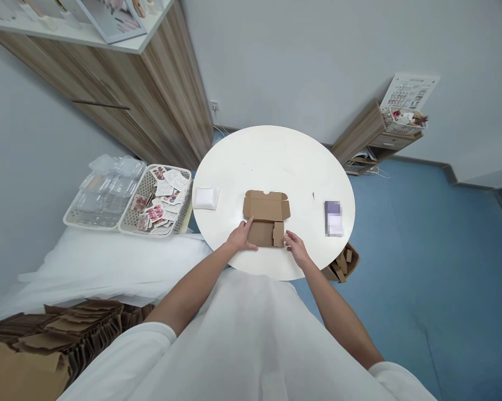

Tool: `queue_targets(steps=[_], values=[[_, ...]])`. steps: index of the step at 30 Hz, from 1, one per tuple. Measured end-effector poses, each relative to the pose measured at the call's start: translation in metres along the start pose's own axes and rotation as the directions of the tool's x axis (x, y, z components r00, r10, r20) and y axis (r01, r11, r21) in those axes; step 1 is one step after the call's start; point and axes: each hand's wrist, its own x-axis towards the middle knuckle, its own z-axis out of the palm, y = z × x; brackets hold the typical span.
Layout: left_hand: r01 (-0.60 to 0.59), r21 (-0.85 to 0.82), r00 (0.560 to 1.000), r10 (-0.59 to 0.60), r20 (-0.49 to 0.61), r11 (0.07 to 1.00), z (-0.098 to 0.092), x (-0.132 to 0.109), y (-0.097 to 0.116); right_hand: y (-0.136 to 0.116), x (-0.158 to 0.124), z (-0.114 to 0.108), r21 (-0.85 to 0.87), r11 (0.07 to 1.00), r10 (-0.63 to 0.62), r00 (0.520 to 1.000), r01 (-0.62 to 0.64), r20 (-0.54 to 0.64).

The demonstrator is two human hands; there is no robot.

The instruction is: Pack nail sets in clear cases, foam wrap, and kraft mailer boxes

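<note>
A brown cardboard mailer box [262,233] lies in front of me on the white round table [271,150]. Its lid is folded back away from me, and an inner flap shows on the right side of the tray. My left hand [241,236] grips the box's left side, with the index finger near the far corner and the thumb at the near edge. Close to the right end of the box is my right hand [296,247], its fingers slightly bent and apart, with nothing visible in them. Whether its fingertips touch the cardboard I cannot tell.
White packet [206,197] at the table's left; purple-and-white pack [333,218] at its right. Two baskets stand left, one with printed cards [162,203], one with clear plastic packs [106,192]. Folded cardboard [75,334] is lower left; a carton [346,262] sits below the table's right edge.
</note>
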Motion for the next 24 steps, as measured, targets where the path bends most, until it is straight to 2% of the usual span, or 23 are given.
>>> queue_targets(steps=[4,8,10,18,24], values=[[0.021,-0.032,1.000,-0.021,-0.001,0.999,0.002,-0.002,0.001,-0.010,0.009,0.005,-0.159,0.987,-0.017,0.998,0.008,-0.052],[0.019,-0.052,1.000,-0.018,0.005,0.998,0.007,-0.003,0.004,-0.010,0.024,0.007,-0.379,0.921,0.041,0.991,-0.087,-0.128],[-0.001,-0.076,1.000,0.002,0.004,0.997,0.009,-0.005,0.005,-0.007,0.029,0.007,-0.432,0.894,0.063,0.987,-0.123,-0.150],[-0.112,-0.268,0.993,0.098,-0.064,0.957,0.020,-0.028,0.000,0.003,0.032,0.005,-0.439,0.887,0.072,0.982,-0.142,-0.173],[-0.009,-0.449,0.995,-0.035,-0.090,0.893,0.036,-0.031,-0.008,0.006,0.030,0.007,-0.400,0.901,0.087,0.973,-0.168,-0.212]])
